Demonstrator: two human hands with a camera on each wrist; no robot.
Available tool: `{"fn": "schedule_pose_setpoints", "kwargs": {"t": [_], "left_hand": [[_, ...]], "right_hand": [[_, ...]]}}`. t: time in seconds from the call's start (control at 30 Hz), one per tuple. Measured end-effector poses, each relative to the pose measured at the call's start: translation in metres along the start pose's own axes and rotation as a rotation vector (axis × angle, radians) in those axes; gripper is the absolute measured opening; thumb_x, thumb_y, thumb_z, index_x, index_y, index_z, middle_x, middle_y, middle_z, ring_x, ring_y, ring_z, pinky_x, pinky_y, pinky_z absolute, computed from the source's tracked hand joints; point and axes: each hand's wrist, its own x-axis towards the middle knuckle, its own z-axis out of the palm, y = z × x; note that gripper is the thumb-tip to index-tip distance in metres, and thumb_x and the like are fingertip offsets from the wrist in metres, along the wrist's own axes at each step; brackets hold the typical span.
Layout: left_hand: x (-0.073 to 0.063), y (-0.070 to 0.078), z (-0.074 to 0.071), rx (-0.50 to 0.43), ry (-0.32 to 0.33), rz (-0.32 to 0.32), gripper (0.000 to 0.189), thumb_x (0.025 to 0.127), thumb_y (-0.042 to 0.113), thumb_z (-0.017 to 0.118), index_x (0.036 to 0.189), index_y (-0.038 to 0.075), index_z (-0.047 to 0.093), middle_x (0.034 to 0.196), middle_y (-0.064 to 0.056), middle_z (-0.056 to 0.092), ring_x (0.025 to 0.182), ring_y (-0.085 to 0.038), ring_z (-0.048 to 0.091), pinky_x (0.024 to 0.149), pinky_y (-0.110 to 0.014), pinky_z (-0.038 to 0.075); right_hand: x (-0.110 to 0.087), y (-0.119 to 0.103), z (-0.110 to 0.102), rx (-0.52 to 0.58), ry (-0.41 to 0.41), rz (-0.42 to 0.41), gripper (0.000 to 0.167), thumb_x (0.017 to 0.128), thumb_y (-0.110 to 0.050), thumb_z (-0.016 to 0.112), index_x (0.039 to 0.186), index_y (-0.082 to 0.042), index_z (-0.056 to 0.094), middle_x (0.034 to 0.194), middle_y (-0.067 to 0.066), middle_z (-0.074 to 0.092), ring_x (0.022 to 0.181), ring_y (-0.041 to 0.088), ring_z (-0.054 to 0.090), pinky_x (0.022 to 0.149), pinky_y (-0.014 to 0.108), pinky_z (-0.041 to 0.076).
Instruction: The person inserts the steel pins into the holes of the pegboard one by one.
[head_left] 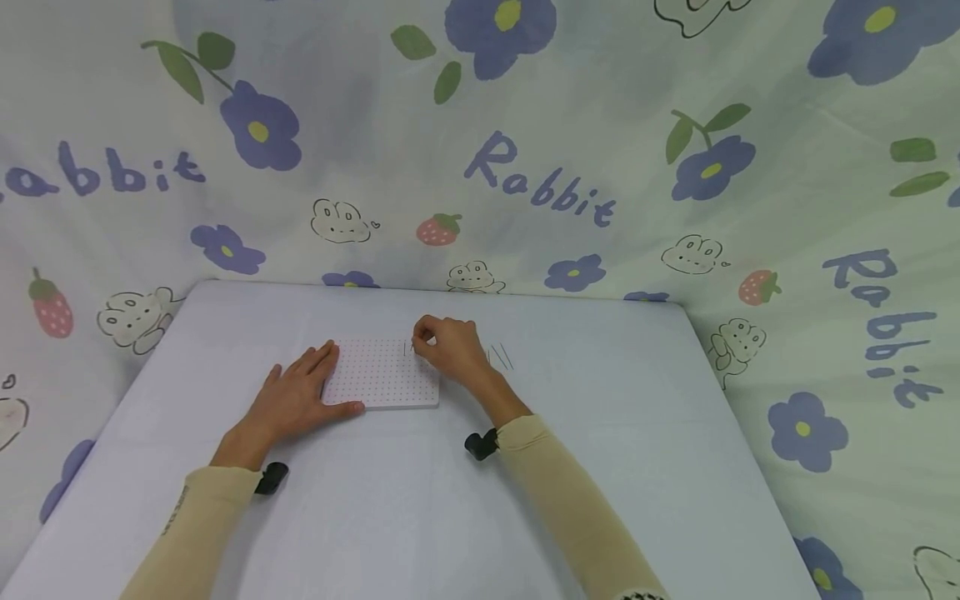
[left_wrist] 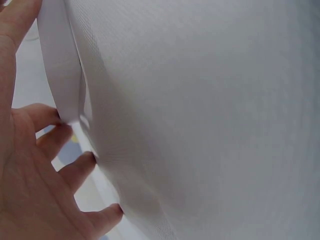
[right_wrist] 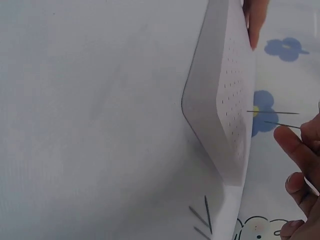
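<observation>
A white board [head_left: 381, 379] with a grid of small holes lies flat on the table. My left hand [head_left: 294, 396] rests at its left side, fingers spread, fingertips at the left edge and thumb along the near edge. Over the board's far right part, my right hand [head_left: 456, 348] pinches a thin dark pin [right_wrist: 282, 124] between thumb and fingertips. Just left of it, another pin [right_wrist: 275, 112] stands upright in the board. In the left wrist view, the left fingers [left_wrist: 77, 172] touch the table cloth beside the board's side wall [left_wrist: 60, 60].
Several loose thin pins [head_left: 501, 357] lie on the table to the right of the board, behind the right wrist. A white cloth covers the table [head_left: 637, 467]. Behind it hangs a curtain [head_left: 390, 158] printed with flowers and rabbits.
</observation>
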Motion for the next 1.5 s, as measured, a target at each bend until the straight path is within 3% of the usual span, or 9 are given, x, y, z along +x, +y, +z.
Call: {"fn": "schedule_pose_setpoints", "kwargs": {"t": [0.73,1.3,1.5], "left_hand": [[0.001,0.0,0.001,-0.002,0.005,0.009,0.127,0.075,0.089,0.054,0.159,0.001,0.02,0.165,-0.021,0.021,0.15,-0.046,0.019,0.112,-0.077,0.009],[0.001,0.0,0.001,0.006,0.015,0.014,0.128,0.074,0.091,0.052,0.159,0.0,0.021,0.164,-0.022,0.022,0.149,-0.046,0.021,0.11,-0.078,0.011],[0.0,-0.001,0.001,-0.003,0.009,0.011,0.128,0.074,0.09,0.053,0.159,0.0,0.02,0.165,-0.022,0.021,0.149,-0.046,0.02,0.111,-0.078,0.01]], "right_hand": [[-0.001,0.001,0.02,-0.075,-0.014,0.04,0.008,0.098,-0.031,0.064,0.104,-0.028,0.069,0.099,-0.013,0.075,0.088,0.007,0.066,0.098,0.042,0.042],[-0.004,-0.004,0.018,-0.05,-0.014,0.06,0.015,0.099,-0.037,0.064,0.107,-0.026,0.071,0.098,-0.014,0.074,0.092,0.008,0.065,0.097,0.042,0.042],[-0.007,-0.004,0.009,-0.02,0.008,0.047,0.015,0.099,-0.036,0.065,0.107,-0.026,0.072,0.098,-0.014,0.075,0.09,0.008,0.065,0.099,0.045,0.042]]}}
